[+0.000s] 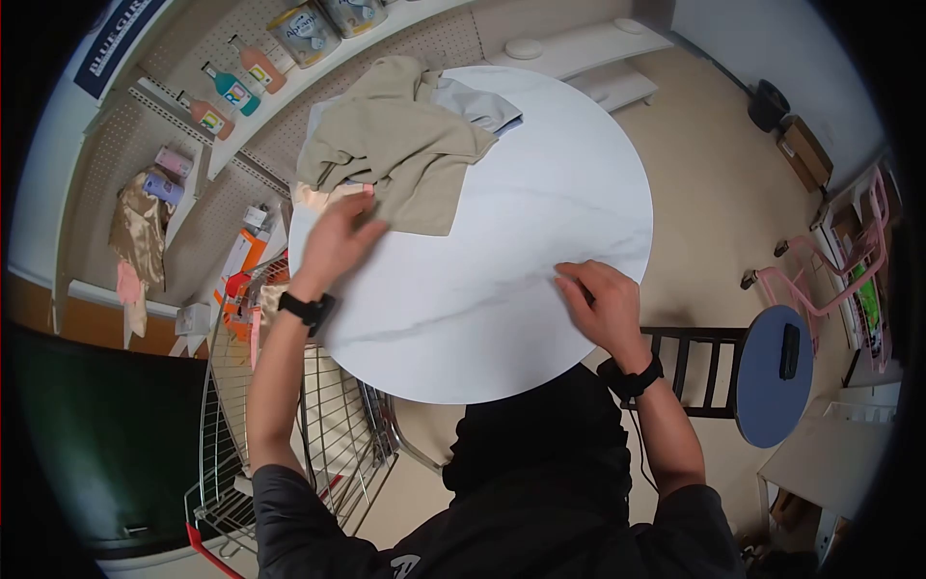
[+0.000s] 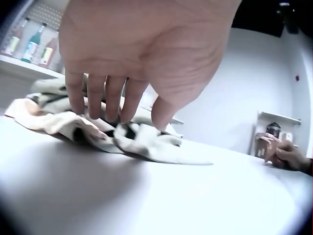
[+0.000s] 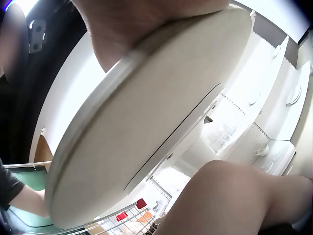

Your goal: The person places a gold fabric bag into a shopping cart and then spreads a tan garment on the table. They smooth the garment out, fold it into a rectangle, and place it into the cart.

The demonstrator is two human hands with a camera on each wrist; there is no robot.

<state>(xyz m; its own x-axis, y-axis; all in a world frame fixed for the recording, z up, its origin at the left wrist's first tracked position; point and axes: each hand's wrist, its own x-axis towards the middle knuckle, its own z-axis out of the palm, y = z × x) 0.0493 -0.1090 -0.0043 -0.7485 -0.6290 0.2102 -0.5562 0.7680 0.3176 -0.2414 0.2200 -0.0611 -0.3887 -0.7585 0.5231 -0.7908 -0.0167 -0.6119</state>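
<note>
- Right hand point(image 1: 610, 301): is resting on the near-right part of the tabletop. Fingers are curling loosely, thumb sitting a little apart; holding nothing. Right wrist view is mostly showing the table's pale underside, rim hiding the fingers.
- Black wrist strap point(image 1: 632, 374) is circling the right wrist; a second black strap point(image 1: 307, 307) is circling the left.
- Round white marble-patterned table point(image 1: 482, 289) is filling the middle, in front of the person.
- Left hand point(image 1: 338, 239): is reaching over the table's left side, palm down. Fingers are extending nearly straight, thumb spreading away; gripping nothing. Fingertips are hanging at the near edge of the cloth pile; cannot tell if they're touching.
- Crumpled khaki fabric garment point(image 1: 405, 135) is lying on the far-left part of the table, one flat corner pointing toward the person.
- Peach cloth point(image 1: 313, 196) is sticking out from under its near-left edge, just beside the left fingertips.
- Pale grey-blue cloth point(image 1: 473, 101) is showing from under its far-right side.
- Wire shopping cart with a red handle point(image 1: 207, 552) is standing at the table's left.
- Stool with a round blue seat point(image 1: 762, 396) is standing to the right, a small black object point(image 1: 790, 352) lying on top.
- Teal bottle point(image 1: 231, 90) is standing between two peach-coloured ones on the shelf beyond; large tins point(image 1: 305, 36) are sitting farther along.
</note>
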